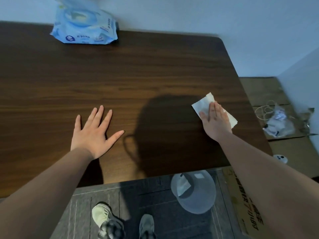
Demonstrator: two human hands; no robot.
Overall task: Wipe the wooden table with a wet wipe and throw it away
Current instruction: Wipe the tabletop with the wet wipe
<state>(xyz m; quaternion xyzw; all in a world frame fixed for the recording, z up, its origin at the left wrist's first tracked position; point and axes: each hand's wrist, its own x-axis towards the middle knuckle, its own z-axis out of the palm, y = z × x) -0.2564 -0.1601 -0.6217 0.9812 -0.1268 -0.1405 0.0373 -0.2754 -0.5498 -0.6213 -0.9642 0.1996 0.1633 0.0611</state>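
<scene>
A dark wooden table (120, 75) fills most of the view. My right hand (214, 121) lies flat on a white wet wipe (201, 105) near the table's right edge, fingers together and pressing the wipe down. My left hand (94, 133) rests palm down on the table at the front left, fingers spread, holding nothing. A blue pack of wet wipes (84, 25) with its lid up stands at the far edge by the wall. On the floor below the front edge stands a translucent bin (194, 192) with used wipes inside.
Flattened cardboard (269, 94) covers the floor right of the table, with a plastic bag and cord (278, 121) on it. A small white object (280, 158) lies by the table's corner. Shoes (107, 219) are on the dark floor. A pale wall stands behind.
</scene>
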